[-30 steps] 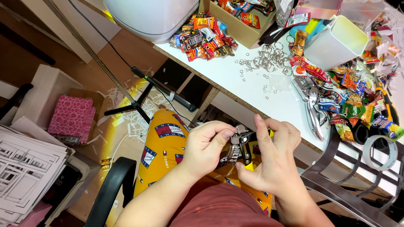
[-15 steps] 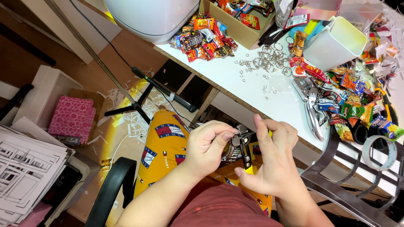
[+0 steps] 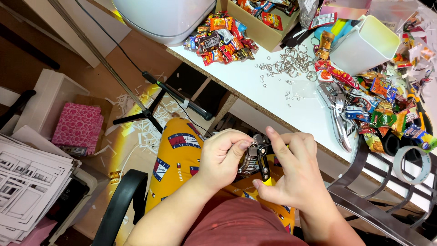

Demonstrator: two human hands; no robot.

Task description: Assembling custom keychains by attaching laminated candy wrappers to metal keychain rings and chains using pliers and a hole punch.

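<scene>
Low in front of the white table's edge, over my lap, both hands meet. My right hand grips small black pliers with yellow handles, jaws pointing up. My left hand pinches a small dark snack-packet charm right at the plier jaws. What sits between the jaws is too small to make out.
On the table lie a heap of silver key rings, piles of miniature snack packets, a cardboard box, a white container, metal pliers and tape rolls. Below left are a tripod, a pink box and stacked papers.
My hands have stayed in place; the fingers shifted slightly on the pliers and charm, and the plier handles have turned a little more upright.
</scene>
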